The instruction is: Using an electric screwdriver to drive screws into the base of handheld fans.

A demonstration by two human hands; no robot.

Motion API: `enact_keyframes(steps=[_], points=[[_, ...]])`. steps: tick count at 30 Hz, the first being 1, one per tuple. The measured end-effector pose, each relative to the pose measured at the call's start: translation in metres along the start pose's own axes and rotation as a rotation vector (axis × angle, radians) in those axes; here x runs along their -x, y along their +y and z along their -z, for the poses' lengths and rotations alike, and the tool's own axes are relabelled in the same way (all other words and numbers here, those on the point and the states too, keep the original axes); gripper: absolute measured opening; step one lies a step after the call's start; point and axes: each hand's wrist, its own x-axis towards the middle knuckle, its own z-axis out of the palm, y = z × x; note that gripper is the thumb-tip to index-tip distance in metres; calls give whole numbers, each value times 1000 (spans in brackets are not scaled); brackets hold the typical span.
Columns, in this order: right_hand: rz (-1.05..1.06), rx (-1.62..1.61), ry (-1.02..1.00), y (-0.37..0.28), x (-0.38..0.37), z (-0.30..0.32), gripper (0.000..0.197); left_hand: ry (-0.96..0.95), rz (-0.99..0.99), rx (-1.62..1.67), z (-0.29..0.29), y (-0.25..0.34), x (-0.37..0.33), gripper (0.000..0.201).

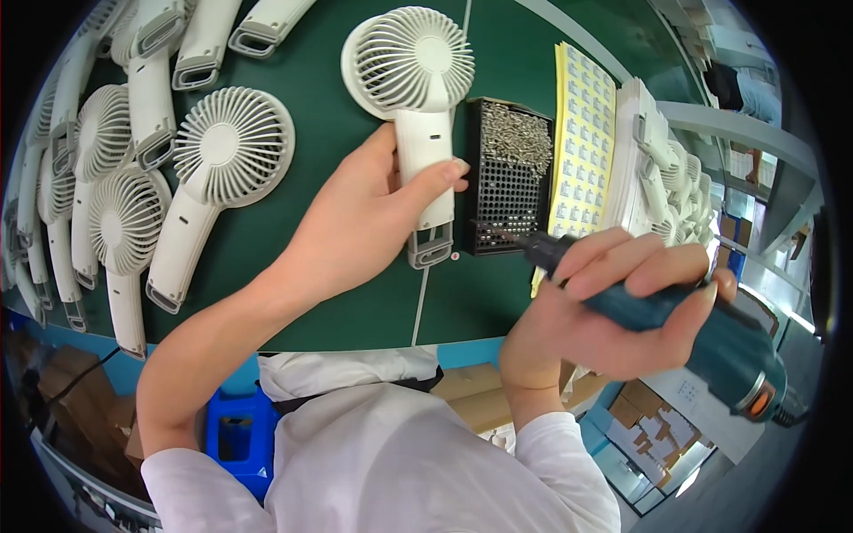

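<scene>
My left hand [373, 209] is wrapped round the handle of a white handheld fan [425, 133], its round slatted head pointing away from me. A grey loop sticks out of the handle's near end. In my right hand [631, 311] is a teal electric screwdriver [711, 346], its dark nose toward the black screw tray [511, 200]. Small silver screws are heaped at the tray's far end, and rows of holes fill the rest. Whether a screw sits on the bit is too small to tell.
Several more white fans [222, 151] lie across the table's left side. Right of the tray are a yellow-edged label sheet [582, 142], a white stack [629, 178] and a pile of fan parts [680, 191]. A blue plastic stool [240, 435] stands below the green table [311, 324].
</scene>
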Motion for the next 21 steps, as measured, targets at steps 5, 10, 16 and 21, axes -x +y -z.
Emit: enact_keyframes(steps=[5, 10, 16, 21], points=[[-31, 24, 27, 14, -16, 28, 24, 21, 23, -13, 1, 5, 2, 33], [78, 168, 0, 23, -15, 34, 24, 65, 53, 29, -2, 6, 1, 36], [81, 169, 61, 29, -12, 35, 23, 40, 57, -15, 0, 7, 0, 36], [94, 169, 10, 28, -12, 36, 20, 13, 51, -56, -1, 8, 1, 39]])
